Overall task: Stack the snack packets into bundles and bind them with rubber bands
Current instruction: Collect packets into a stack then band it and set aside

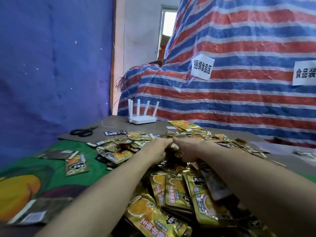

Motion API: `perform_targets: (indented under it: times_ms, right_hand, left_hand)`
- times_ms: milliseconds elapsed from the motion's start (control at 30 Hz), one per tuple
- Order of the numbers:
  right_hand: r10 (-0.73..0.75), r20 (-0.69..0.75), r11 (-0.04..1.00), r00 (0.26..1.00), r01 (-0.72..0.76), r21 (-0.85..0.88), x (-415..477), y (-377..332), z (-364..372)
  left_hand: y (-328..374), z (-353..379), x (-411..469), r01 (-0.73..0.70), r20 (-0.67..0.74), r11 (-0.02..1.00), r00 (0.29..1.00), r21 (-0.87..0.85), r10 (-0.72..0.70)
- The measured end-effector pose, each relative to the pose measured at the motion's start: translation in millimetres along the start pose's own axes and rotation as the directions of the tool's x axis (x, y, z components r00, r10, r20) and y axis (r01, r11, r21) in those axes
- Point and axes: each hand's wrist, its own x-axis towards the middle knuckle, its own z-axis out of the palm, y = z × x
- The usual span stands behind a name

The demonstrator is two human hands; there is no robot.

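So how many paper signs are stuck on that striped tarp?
2. The left sign hangs on the striped tarp, up and to the right of the router. The right sign is at the picture's right edge, partly cut off. More may lie outside the view.

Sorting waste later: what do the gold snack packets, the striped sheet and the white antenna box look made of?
Gold snack packets: glossy foil-like plastic film, going by glints and creases. Red-white-blue striped sheet: likely woven plastic tarpaulin, crinkled with a sheen. White four-antenna box: probably smooth hard plastic, evenly matte.
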Motion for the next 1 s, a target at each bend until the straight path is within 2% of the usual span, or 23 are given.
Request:
perform_targets:
  times_ms: [100,200,333,400,500,600,833,933,1000]
  right_hand:
    - [-0.049,-0.095,0.989,0.994,0.062,0.136,-14.0,3.3,-16.0]
    - [-0.035,-0.291,0.941,0.956,0.130,0.312,-30.4,0.9,-34.2]
    - [0.004,-0.490,0.947,0.872,0.155,0.283,-51.4,-6.9,-53.0]
    - [0.010,-0.522,0.907,0.853,0.213,0.364,-66.0,-14.1,-59.5]
    - [0.020,-0.535,0.734,0.844,0.351,0.582,-89.0,-29.0,-61.8]
    - [0.066,-0.554,0.604,0.830,0.409,0.684,-111.8,-42.8,-59.9]
    - [0.183,-0.601,0.345,0.778,0.521,0.781,-160.8,-75.0,-61.7]
    - [0.193,-0.541,0.132,0.819,0.524,0.841,-182.3,-92.8,-47.5]
    - [0.227,-0.524,0.108,0.821,0.514,0.851,-195.4,-106.0,-30.6]
  left_hand:
    - [-1.1,-29.1,-8.7,0.016,-0.058,0.997,0.998,-0.073,-0.020]
    - [1.9,-60.5,-15.9,0.026,-0.151,0.977,0.987,-0.213,-0.059]
    - [10.4,-94.0,-35.1,0.008,-0.221,0.907,0.969,-0.421,-0.111]
    - [14.5,-107.0,-51.3,0.013,-0.218,0.842,0.964,-0.540,-0.155]
    - [20.1,-120.7,-78.7,-0.016,-0.239,0.719,0.948,-0.695,-0.210]
    - [27.6,-129.5,-104.7,-0.059,-0.277,0.654,0.931,-0.755,-0.236]
    - [54.5,-146.5,-148.2,-0.220,-0.443,0.570,0.850,-0.791,-0.286]
    - [61.1,-143.4,-163.9,-0.232,-0.454,0.516,0.815,-0.825,-0.360]
    - [61.7,-131.1,-176.1,-0.211,-0.433,0.484,0.801,-0.850,-0.412]
